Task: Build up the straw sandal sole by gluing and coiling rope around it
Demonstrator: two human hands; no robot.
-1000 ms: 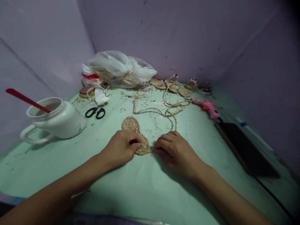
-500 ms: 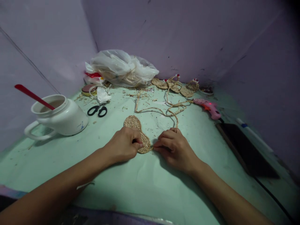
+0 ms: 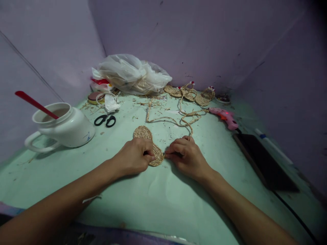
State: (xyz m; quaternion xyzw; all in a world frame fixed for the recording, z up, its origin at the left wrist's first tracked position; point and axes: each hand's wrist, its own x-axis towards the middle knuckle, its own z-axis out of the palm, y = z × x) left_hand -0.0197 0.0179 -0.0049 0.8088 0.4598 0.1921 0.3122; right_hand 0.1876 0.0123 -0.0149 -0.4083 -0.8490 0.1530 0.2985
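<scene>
A small sole of coiled braided straw [image 3: 143,132] lies flat on the green tabletop, its middle partly covered by my left hand [image 3: 136,154]. That hand is closed, its knuckles and thumb pressed down on the coil. At the sole's near right edge, my right hand [image 3: 185,154] pinches the straw braid where it leaves the coil. From behind my right hand, the loose braided cord [image 3: 187,123] runs away across the table in loops. The fingertips of my right hand almost touch the sole's rim.
A white mug [image 3: 76,126] with a red handle sticking out stands left, beside black-handled scissors [image 3: 105,120]. Behind are a plastic bag [image 3: 135,75] and small straw sandals [image 3: 203,98]. A pink glue gun [image 3: 224,117], dark phone [image 3: 263,161] and marker [image 3: 274,146] lie right.
My right hand has shifted slightly up and left, bringing the pinched braid closer against the sole's edge. My left hand stays pressed on the sole.
</scene>
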